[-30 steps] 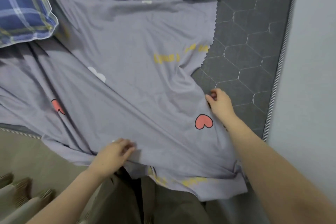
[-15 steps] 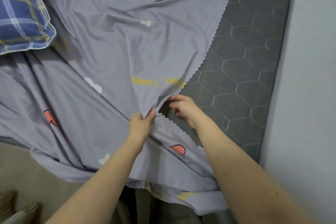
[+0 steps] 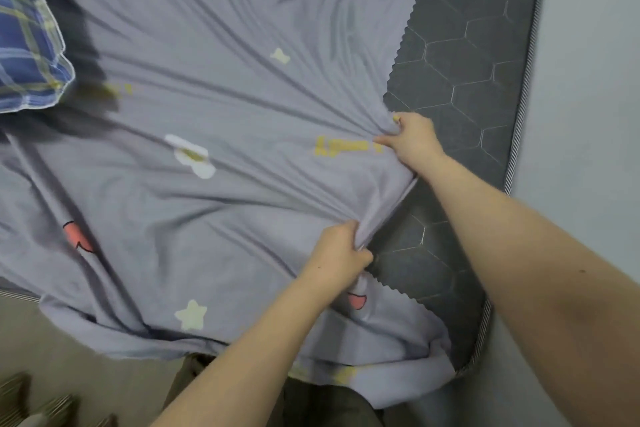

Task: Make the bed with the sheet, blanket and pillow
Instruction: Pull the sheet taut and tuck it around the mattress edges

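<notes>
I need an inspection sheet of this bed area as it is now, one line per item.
Surface: mattress, right strip bare.
Job's things: sheet wrinkled, covers most of the mattress; pillow at far left; blanket not seen.
Clutter: blurred objects on the floor, near left.
Hands: left hand and right hand both grip the sheet's right edge.
Cables: nothing seen.
Surroundings: wall at right.

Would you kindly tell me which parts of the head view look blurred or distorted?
Head view: motion blur smears the plaid pillow and the sheet near it; the left hand, right hand and mattress look fairly sharp; the wide-angle lens bows the mattress edge; soft light, no glare.
</notes>
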Demonstrator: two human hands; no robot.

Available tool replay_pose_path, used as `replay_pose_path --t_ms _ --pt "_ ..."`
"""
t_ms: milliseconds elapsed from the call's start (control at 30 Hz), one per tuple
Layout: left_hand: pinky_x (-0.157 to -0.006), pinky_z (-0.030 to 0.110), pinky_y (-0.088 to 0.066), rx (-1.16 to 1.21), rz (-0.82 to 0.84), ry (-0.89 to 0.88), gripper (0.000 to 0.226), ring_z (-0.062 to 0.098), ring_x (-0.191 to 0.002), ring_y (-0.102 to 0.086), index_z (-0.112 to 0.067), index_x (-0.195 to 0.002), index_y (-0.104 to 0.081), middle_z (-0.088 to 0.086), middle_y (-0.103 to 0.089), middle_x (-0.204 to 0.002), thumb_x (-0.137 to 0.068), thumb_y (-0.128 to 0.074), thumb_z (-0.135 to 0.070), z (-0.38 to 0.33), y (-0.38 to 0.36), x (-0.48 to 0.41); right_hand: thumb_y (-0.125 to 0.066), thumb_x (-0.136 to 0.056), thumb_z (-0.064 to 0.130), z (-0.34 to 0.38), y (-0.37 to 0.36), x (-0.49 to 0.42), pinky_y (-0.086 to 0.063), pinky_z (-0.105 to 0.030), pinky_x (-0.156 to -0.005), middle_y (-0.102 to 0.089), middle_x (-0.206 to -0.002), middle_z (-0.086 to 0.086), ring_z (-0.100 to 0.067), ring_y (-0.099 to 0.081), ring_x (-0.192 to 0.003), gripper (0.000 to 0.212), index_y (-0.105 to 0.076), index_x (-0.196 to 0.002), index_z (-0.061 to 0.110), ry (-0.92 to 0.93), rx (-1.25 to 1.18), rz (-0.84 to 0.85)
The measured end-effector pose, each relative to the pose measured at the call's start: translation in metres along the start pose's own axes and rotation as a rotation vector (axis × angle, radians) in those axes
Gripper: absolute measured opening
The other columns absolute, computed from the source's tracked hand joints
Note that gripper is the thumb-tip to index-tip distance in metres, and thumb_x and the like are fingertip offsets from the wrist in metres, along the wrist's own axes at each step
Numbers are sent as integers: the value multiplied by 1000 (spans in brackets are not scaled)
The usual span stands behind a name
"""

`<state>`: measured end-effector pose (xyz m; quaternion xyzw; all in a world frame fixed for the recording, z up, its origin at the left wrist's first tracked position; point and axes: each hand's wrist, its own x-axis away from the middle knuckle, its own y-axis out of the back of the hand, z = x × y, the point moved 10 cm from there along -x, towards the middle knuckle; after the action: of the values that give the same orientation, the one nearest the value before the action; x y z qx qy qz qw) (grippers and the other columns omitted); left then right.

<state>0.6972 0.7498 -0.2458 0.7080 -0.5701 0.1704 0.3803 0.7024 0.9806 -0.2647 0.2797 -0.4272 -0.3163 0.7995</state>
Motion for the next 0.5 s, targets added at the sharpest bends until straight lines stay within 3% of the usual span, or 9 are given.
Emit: replay_pose_path --t_ms 67,133,200,300,400,500 --pt "-53 27 -38 7 80 -11 7 34 -81 -63 -6 -81 -57 11 -58 -72 -84 -56 -12 -18 -28 -2 -74 -79 26 -18 26 -4 -51 -37 -77 -68 -98 -14 -31 -64 -93 27 -64 -97 8 31 108 -71" --pt "-46 24 -31 50 142 -32 15 33 -67 -59 -6 -81 -59 6 -49 -63 -90 -52 -15 -39 -54 -2 -68 -84 29 -33 55 -5 -49 -40 -74 -66 -100 -19 -38 -63 -93 26 -59 -98 9 57 248 -194" --pt "-47 25 -37 108 185 -77 16 28 -57 -54 -5 -82 -57 10 -51 -64 -93 -49 -13 -62 -76 -2 -63 -88 31 -50 85 -4 -48 -43 -73 -64 -101 -27 -45 -62 -94 28 -55 -101 8 48 396 -324" --pt "-67 33 -44 96 214 -186 15 37 -82 -61 5 -93 -57 29 -61 -91 -91 -49 -8 -92 -107 -3 -51 -94 21 -67 121 -3 -45 -43 -67 -63 -98 -31 -48 -62 -91 17 -51 -103 7 60 616 -455" --pt "-80 39 -39 54 274 -253 18 40 -97 -54 5 -102 -52 29 -54 -106 -86 -52 -3 -109 -140 1 -40 -94 7 -82 152 -8 -40 -40 -63 -63 -95 -29 -46 -62 -88 15 -53 -101 7 50 723 -562" --pt "-91 31 -36 61 413 -325 48 34 -112 -52 -2 -129 -47 24 -54 -124 -82 -57 -1 -113 -176 11 -38 -96 9 -112 175 -20 -47 -46 -76 -63 -106 -29 -46 -60 -101 24 -57 -109 4 -78 677 -566"
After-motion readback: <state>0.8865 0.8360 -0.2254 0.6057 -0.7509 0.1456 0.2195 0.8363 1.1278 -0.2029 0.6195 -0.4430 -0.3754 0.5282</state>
